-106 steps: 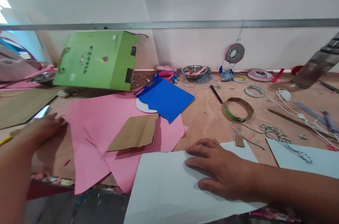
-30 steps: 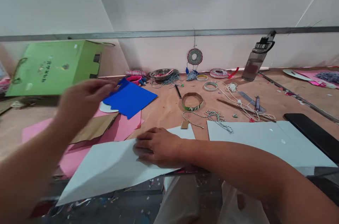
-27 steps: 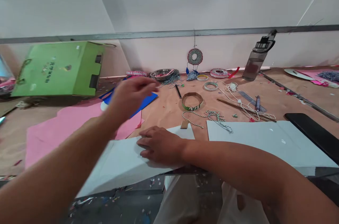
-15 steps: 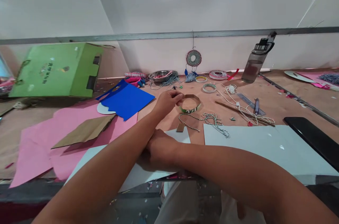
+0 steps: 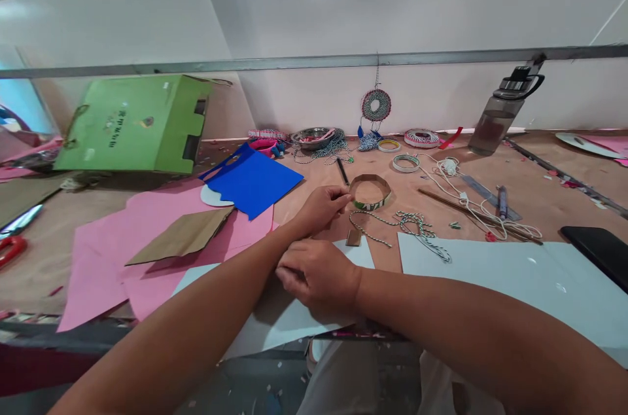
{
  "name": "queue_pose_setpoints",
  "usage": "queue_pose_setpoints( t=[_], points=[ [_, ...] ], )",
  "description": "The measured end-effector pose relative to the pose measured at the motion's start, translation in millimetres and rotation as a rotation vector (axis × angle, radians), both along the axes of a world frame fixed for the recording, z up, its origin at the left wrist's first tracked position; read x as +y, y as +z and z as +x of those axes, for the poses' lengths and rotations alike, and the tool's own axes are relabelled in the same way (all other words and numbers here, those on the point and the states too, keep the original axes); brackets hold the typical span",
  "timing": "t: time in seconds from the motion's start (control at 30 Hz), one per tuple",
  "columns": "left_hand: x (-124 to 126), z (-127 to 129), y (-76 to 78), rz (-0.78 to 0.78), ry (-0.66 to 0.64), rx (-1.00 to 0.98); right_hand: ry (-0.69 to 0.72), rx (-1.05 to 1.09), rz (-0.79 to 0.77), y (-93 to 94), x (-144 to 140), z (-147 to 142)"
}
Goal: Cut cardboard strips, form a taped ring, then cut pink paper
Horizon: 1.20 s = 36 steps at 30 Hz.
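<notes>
My left hand [image 5: 324,211] reaches forward over the table, its thumb and fingers pinched at the left edge of a cardboard ring [image 5: 371,204]. The ring lies flat, with green-and-white wrapping along its near side. From beside it a twisted green-and-white cord [image 5: 375,213] trails to a loose bundle on the right. My right hand [image 5: 318,274] is closed in a fist against my left forearm, above a white sheet [image 5: 275,330]; anything inside it is hidden. A small brown cardboard piece [image 5: 353,237] lies between my hands and the cord. Behind my left fingers is a black pen [image 5: 342,171].
Pink paper [image 5: 98,264], a blue sheet [image 5: 260,179] and a green box [image 5: 132,127] occupy the left, with red-handled scissors [image 5: 12,250]. Tape rolls [image 5: 405,163], white string [image 5: 449,169], a bottle [image 5: 498,120] and a phone [image 5: 598,251] are rightward. A woven hanging [image 5: 376,105] hangs behind.
The view has turned left, bringing the scissors in. My left hand has drawn back slightly, uncovering the pen. My right fist shows more fully beside the left forearm.
</notes>
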<state>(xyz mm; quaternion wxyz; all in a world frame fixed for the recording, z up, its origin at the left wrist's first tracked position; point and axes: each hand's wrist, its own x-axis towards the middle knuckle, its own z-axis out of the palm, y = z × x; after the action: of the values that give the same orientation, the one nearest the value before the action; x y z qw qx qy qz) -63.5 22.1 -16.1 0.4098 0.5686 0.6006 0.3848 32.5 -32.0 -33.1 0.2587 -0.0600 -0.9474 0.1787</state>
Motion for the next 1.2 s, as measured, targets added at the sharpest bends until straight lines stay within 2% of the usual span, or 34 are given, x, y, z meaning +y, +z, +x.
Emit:
queue_pose_setpoints(
  t=[0.07, 0.23, 0.33, 0.43, 0.7, 1.2],
  points=[
    [-1.2, 2.7, -0.6, 0.053, -0.029, 0.096, 0.038, 0.019, 0.000, 0.3, 0.0, 0.6],
    [-2.1, 8.0, -4.2, 0.330, -0.192, 0.454, 0.191, 0.028, 0.046, 1.6, -0.2, 2.6],
    [-4.5, 10.1, -5.5, 0.373, -0.282, 0.615, 0.243, 0.032, 0.118, 0.0, -0.7, 3.4],
    [-6.2, 11.6, -5.8, 0.386, -0.344, 0.701, 0.230, 0.048, 0.133, -3.5, -1.1, 3.1],
    [-8.1, 9.5, -1.1, 0.443, -0.343, 0.796, 0.219, 0.097, 0.149, -8.4, -1.0, 0.4],
    [-8.5, 6.3, -1.8, 0.496, -0.360, 0.797, 0.204, 0.050, 0.159, -7.2, -1.5, -0.1]
  ],
)
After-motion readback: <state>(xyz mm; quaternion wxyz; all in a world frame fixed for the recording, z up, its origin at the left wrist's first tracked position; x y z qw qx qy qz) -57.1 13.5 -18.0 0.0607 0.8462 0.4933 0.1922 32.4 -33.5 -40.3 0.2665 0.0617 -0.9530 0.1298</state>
